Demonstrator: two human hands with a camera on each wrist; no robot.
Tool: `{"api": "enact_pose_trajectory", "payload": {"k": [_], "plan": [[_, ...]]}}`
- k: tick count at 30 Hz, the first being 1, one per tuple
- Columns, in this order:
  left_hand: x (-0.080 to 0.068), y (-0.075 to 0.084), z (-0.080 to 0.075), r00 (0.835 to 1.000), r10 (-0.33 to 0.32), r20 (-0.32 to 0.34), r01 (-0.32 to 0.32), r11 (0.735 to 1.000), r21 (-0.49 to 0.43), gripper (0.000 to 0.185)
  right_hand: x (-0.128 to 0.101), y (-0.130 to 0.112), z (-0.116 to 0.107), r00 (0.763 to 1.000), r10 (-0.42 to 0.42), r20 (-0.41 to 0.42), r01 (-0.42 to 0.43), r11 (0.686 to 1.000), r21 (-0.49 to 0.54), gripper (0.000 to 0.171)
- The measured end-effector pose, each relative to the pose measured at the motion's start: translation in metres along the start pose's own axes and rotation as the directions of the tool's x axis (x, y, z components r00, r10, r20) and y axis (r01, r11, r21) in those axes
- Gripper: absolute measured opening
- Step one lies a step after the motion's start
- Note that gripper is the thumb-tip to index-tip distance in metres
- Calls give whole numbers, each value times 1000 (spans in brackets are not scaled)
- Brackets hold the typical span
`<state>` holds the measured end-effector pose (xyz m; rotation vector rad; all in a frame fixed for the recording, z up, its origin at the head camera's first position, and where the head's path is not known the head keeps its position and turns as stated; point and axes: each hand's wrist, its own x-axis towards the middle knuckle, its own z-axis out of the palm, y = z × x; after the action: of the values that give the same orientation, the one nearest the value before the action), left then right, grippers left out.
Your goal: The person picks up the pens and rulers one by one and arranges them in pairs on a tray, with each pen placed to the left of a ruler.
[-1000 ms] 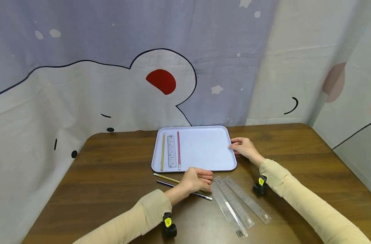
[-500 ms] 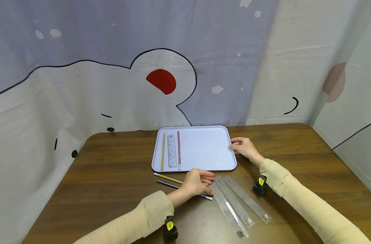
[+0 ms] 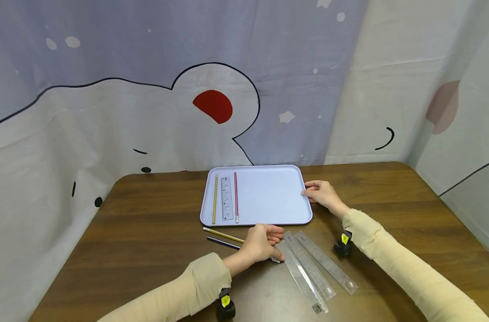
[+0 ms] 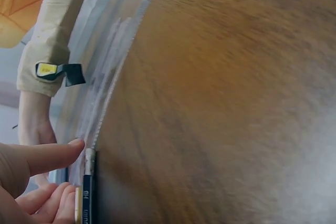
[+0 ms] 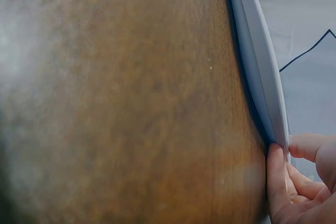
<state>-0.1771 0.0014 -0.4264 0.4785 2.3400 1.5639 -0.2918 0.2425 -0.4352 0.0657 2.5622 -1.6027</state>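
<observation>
A lavender tray (image 3: 268, 197) lies at the table's far middle. It carries a yellow pencil (image 3: 215, 199), a small ruler (image 3: 226, 199) and a red pencil (image 3: 235, 197). My right hand (image 3: 320, 193) pinches the tray's right rim (image 5: 261, 66), fingers (image 5: 278, 182) on either side of it. In front of the tray, my left hand (image 3: 263, 242) curls down over a second yellow pencil (image 3: 222, 235) and a dark blue pencil (image 3: 224, 243). In the left wrist view my thumb (image 4: 50, 156) touches the dark pencil's (image 4: 87, 195) metal end, and both pencils lie between thumb and fingers.
Three clear rulers (image 3: 310, 266) lie side by side just right of my left hand, slanting toward the table's near edge. A patterned cloth backdrop rises behind and around the brown wooden table (image 3: 148, 232).
My left hand has slid a little to the right along the two pencils, toward the clear rulers. The right hand and the tray have stayed put.
</observation>
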Motion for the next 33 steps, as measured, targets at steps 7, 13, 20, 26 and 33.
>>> {"api": "enact_pose_trajectory", "payload": {"k": [7,13,20,26,33], "plan": [[-1,1,3,1000,25,-1,-24,995,95,59,0,1,-1,1000,2,2,-2,1000,-14,46],[0,2,7,998,61,-5,-59,976,212,59,-2,-1,-1,1000,4,11,-4,1000,-8,47],[3,2,9,999,47,-3,-45,966,253,58,-2,-1,-1,1000,3,10,-3,1000,1,47],[5,4,6,998,62,30,-68,958,277,55,0,0,-1,1000,-1,6,1,1000,-8,46],[5,5,6,997,57,54,-70,956,285,54,0,0,0,1000,1,5,-1,1000,-11,46]]}}
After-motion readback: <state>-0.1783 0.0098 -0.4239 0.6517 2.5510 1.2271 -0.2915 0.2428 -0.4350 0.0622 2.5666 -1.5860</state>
